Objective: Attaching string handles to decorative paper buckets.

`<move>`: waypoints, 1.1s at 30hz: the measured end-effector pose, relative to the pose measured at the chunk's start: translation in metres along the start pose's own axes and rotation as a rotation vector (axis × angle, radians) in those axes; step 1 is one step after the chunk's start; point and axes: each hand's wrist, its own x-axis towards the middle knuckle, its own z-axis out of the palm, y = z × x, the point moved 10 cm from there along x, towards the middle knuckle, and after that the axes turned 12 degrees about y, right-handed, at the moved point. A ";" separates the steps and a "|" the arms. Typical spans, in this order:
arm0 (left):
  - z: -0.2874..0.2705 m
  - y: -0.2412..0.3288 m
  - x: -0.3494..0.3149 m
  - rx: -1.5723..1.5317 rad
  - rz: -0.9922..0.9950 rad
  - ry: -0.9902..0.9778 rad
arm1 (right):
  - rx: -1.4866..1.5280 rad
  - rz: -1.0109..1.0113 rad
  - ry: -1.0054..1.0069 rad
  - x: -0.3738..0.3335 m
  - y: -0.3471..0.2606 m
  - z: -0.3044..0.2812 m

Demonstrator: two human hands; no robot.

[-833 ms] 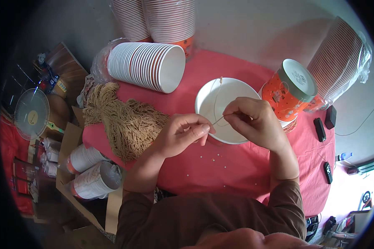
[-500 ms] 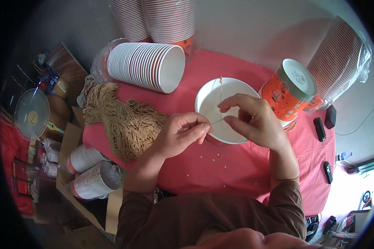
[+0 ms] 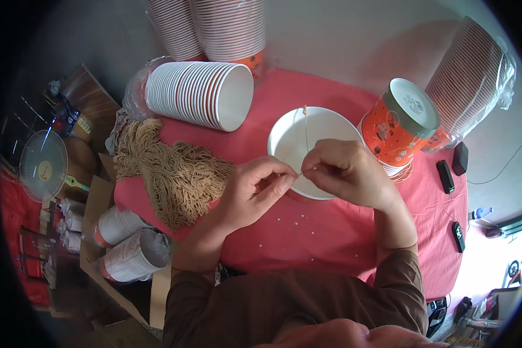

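Observation:
A large white paper bucket [image 3: 283, 136] stands on the table with its mouth up. A thin tan string [image 3: 306, 130] hangs from a knot at its far rim and runs down inside toward my hands. My left hand [image 3: 254, 194] pinches the string at the bucket's near left side. Pressed together close by, the fingertips of my right hand [image 3: 345, 173] also pinch the string, above the bucket's mouth. The fingers hide most of the string's end. Left of my left hand lies a big heap of tan strings [image 3: 182, 174].
Nested white buckets [image 3: 197, 95] lie on their side at the back left. An upturned orange bucket [image 3: 388, 127] and a wrapped stack [image 3: 470, 81] stand at the right. Small white bits dot the red tablecloth [image 3: 284, 249]. A cardboard box [image 3: 98, 200] sits at the lower left.
My right hand has moved a little left and its thumb and fingers have come together by my left fingertips. The string loop that hung below it no longer shows. The view shifted slightly.

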 end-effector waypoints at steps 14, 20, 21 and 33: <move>0.033 0.012 -0.003 0.631 0.408 -0.058 | -0.144 -0.109 -0.062 0.007 0.024 -0.020; 0.015 0.002 0.007 0.642 0.439 -0.011 | -0.117 -0.109 -0.048 0.008 0.026 -0.023; 0.013 0.000 0.008 0.645 0.436 -0.007 | -0.115 -0.111 -0.052 0.008 0.027 -0.022; 0.013 0.018 0.000 0.778 0.725 0.014 | -0.395 -0.185 -0.048 0.002 0.015 -0.005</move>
